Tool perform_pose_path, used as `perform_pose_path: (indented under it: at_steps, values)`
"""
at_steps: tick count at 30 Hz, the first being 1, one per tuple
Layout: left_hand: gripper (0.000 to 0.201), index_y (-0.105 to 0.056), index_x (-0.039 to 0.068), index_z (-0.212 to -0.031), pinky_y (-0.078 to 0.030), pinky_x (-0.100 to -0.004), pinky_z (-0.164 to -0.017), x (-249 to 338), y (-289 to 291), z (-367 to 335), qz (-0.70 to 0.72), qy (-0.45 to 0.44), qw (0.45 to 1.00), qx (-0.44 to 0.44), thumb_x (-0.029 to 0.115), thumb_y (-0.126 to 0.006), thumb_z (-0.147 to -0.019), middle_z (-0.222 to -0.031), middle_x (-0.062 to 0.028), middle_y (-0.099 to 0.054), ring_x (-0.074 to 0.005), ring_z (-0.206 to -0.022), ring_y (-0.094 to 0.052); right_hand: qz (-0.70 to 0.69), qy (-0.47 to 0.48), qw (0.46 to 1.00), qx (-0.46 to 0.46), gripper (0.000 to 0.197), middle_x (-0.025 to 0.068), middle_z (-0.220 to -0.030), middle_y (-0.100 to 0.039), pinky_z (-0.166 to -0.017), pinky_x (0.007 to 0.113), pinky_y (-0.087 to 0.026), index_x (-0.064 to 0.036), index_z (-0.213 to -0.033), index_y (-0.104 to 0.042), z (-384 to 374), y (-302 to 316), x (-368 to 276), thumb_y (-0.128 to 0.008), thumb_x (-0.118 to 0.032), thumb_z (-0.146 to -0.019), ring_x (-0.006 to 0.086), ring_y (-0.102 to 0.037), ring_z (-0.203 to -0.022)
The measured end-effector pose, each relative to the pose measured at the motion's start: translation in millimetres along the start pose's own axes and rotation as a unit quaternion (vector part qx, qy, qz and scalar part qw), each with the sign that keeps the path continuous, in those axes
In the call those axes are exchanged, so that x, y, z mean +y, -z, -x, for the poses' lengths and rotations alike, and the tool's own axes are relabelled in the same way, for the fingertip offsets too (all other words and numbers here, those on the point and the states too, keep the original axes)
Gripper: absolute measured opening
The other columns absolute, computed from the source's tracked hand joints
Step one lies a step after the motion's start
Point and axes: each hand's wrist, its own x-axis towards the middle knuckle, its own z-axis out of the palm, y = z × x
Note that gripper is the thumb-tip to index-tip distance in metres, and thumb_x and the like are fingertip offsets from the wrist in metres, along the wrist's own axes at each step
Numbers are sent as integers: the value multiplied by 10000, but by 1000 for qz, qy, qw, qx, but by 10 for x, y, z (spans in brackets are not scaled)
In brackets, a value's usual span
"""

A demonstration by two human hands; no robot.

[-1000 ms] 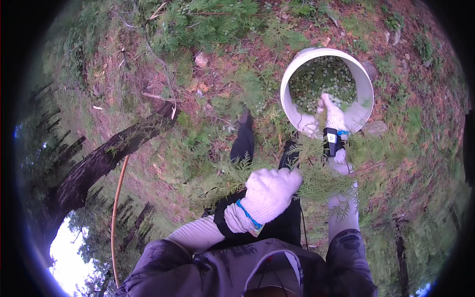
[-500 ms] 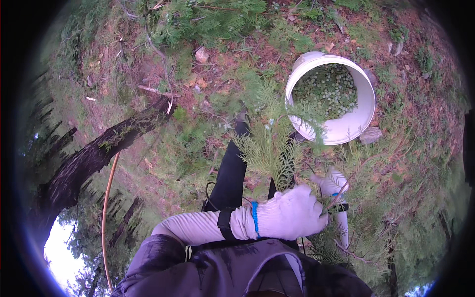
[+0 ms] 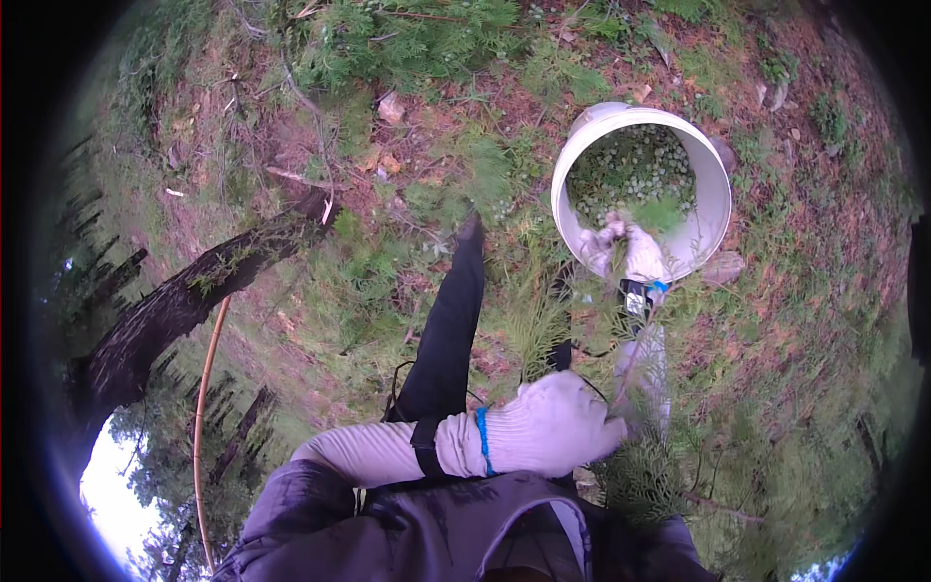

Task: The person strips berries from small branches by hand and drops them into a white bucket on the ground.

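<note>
My left hand (image 3: pixel 558 422), in a white knitted glove with a blue band at the wrist, is closed around a leafy evergreen branch (image 3: pixel 533 335). Flat green sprays stick out on both sides of the fist. My right hand (image 3: pixel 638 254), gloved too, reaches over the near rim of a white bucket (image 3: pixel 716 218). Its fingers look spread and curved, with a gap between them. Just beyond them, a blurred green sprig (image 3: pixel 659 213) shows inside the bucket. Many small pale-green cones or berries (image 3: pixel 640 160) cover the bucket's bottom.
A dark leaning trunk (image 3: pixel 175 301) stands on the left, beside a thin brown stick (image 3: pixel 201 417). Stones (image 3: pixel 722 267) lie by the bucket. Low greenery (image 3: pixel 417 44) and reddish litter cover the ground; more foliage (image 3: pixel 640 475) hangs near my left fist.
My right hand has gone from beside my left fist forward into the bucket. The left hand keeps its grip on the branch, shifting slightly left. A blurred sprig now appears in the bucket.
</note>
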Motion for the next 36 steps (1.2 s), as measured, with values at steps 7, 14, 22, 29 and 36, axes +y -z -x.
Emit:
perform_pose_path:
  at_steps: [7,14,22,29,36]
  values:
    - [148,-648,177,-877,-451,-329,-470,-6,277,501,-94,135,984,67,215,-628,-735,-579,24,-528,-166,-528,-582,24,30,987,155,366,26,-835,-598,-759,334,-536,-63,-1108,-589,272,535,195,-618,-401,-972,152,-543,-730]
    - [567,-561,91,-1336,-498,-503,-951,-950,-466,3143,-257,575,777,12,217,-666,-793,-1128,-206,-634,-398,-1104,-609,140,58,980,131,304,-63,-582,-455,-531,301,-566,-45,-970,-609,69,156,-312,-626,-347,-991,50,-406,-432]
    - [257,-683,90,-1065,-572,-436,-764,-2691,-1099,3298,-16,688,704,-173,197,-641,-836,-951,-183,-716,-341,-855,-708,444,-140,814,347,287,38,-796,-645,-544,279,-523,8,-1024,-638,830,1141,808,-621,-276,-999,122,-580,-617]
    - [453,-543,163,-1354,-274,-554,-1155,-5314,-820,1419,-359,474,804,-18,122,-495,-905,-1471,-191,-456,-376,-1394,-395,722,-272,541,333,784,180,-1485,-457,-1097,367,-429,-39,-1474,-379,645,1561,1510,-775,-337,-866,283,-472,-1349]
    - [199,-677,209,-1066,-291,-617,-1100,-5087,-981,1273,-219,545,809,-39,331,-608,-925,-1213,-98,-621,-315,-1219,-547,592,15,712,377,542,165,-1215,-675,-959,370,-518,4,-1277,-595,328,1283,1711,-783,-289,-862,290,-661,-1118]
